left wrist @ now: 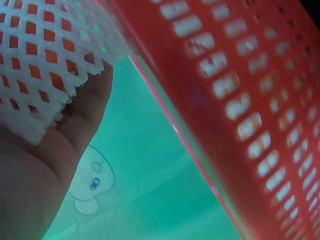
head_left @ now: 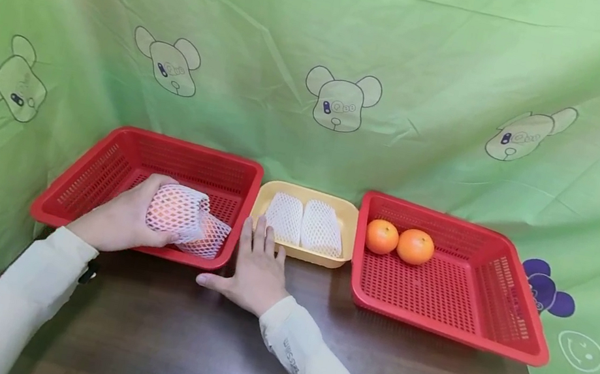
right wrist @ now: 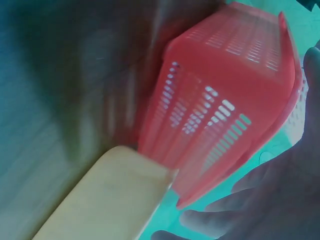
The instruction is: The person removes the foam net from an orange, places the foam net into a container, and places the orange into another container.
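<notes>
your left hand (head_left: 129,217) is grasping a netted fruit (head_left: 176,209) at the near side of the left red basket (head_left: 193,146), with a second netted fruit (head_left: 212,238) lying just to its right. cupping it lightly rather than squeezing is probably safest. your right hand (head_left: 259,276) is holding nothing, its fingers pointing toward the yellow tray (head_left: 318,259). the brown desk (head_left: 167,337) is showing wood grain; creased green cloth (head_left: 447,53) is hanging behind.

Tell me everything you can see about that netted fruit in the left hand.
The netted fruit looks round and orange, wrapped in a white, foam-like mesh sleeve with diamond gaps and a ragged edge. The left hand grips it over the left red basket. Another netted piece shows beside it; whether they touch is unclear.
</notes>
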`<state>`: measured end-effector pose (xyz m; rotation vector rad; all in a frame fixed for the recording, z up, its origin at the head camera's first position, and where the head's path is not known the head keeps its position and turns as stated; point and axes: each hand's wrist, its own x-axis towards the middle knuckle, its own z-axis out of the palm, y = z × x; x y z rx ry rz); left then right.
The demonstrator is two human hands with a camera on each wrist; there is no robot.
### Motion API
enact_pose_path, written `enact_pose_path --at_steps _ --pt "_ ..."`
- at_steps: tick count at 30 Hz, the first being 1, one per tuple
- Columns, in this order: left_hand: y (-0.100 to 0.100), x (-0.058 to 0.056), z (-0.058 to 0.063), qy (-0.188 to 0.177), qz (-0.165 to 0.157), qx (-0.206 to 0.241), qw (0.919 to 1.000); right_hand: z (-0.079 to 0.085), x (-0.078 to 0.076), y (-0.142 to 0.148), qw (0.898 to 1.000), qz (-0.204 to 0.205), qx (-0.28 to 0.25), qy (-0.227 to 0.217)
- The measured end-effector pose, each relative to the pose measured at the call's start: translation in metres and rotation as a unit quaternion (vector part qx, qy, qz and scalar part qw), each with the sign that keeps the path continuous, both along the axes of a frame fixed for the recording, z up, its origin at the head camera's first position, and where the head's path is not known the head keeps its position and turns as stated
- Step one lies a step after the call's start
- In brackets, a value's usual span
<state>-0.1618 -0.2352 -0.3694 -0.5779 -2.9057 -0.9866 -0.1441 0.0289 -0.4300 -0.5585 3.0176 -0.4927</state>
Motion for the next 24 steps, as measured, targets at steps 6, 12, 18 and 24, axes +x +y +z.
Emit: enact_pose_path --at_steps 6,12,18,24 --pt "0.021 0.016 -0.004 -0.003 -0.018 0.009 0.9998 -0.008 0.014 0.037 0.999 0.014 -0.023 0.018" --pt "0.049 0.029 -0.013 0.003 -0.063 0.038 0.9973 -0.015 0.033 0.079 0.998 0.016 -0.03 0.043" --pt "0.076 0.041 -0.021 0.014 -0.101 0.041 0.9939 -0.021 0.059 0.116 0.997 0.01 -0.055 0.045" --pt "0.105 0.055 -0.025 0.024 -0.147 0.049 0.9875 -0.032 0.082 0.144 0.996 0.01 -0.067 0.056"
